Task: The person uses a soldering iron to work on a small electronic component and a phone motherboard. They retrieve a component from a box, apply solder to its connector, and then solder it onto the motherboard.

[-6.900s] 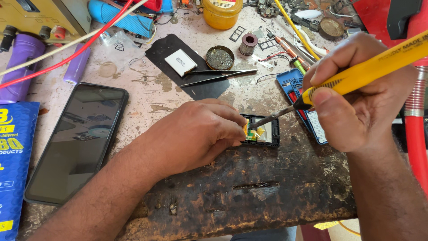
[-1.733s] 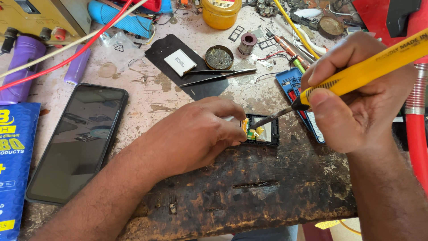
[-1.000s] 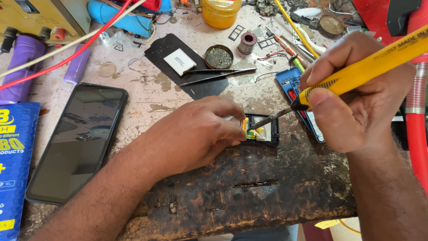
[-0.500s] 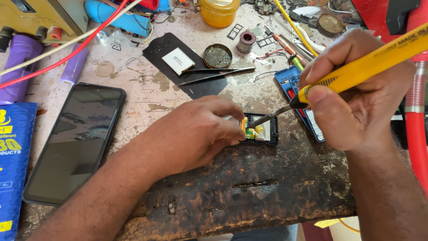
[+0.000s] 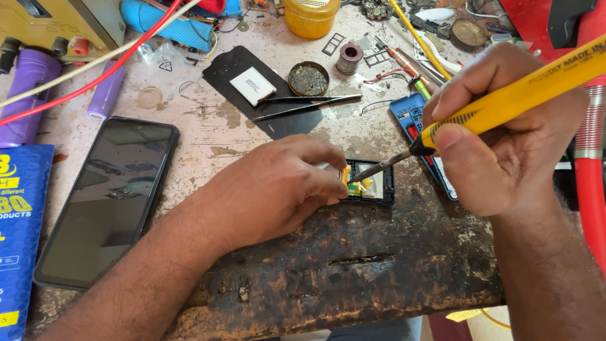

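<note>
**Iron tip on the small black part, left hand pinning it**

L hand (image 5: 271,189) lies flat over the left end of a small black module (image 5: 372,183), fingers curled narrow & pressing it onto the charred wooden block (image 5: 353,265). Fingertips touch the module's yellow-orange bit right at its left edge; whether thumb is underneath, can't tell. R hand (image 5: 505,126) has a pen grip on a yellow soldering iron (image 5: 517,95), thumb & forefinger closed tight round the barrel just behind the metal shaft. The tip comes down-left from those fingers & meets the module just beside the L fingertips, at the yellow contacts.

Progress, as a judgement: work looks mid-way. Module is open, seated & held, tip is on the joint, so the joint itself is in hand, not finished. No solder wire at either hand. Smartphone (image 5: 104,202) lies face-up, screen dark, well left of the L wrist, apart from the module, so refitting looks still to do.

Beyond the L knuckles: tweezers (image 5: 306,107) on a black mat (image 5: 246,69) w/ a white rectangular part (image 5: 252,85) & a round tin (image 5: 308,79). Blue tray (image 5: 410,113) sits under the R fingers. Red hose (image 5: 590,183) runs past the R wrist.
</note>
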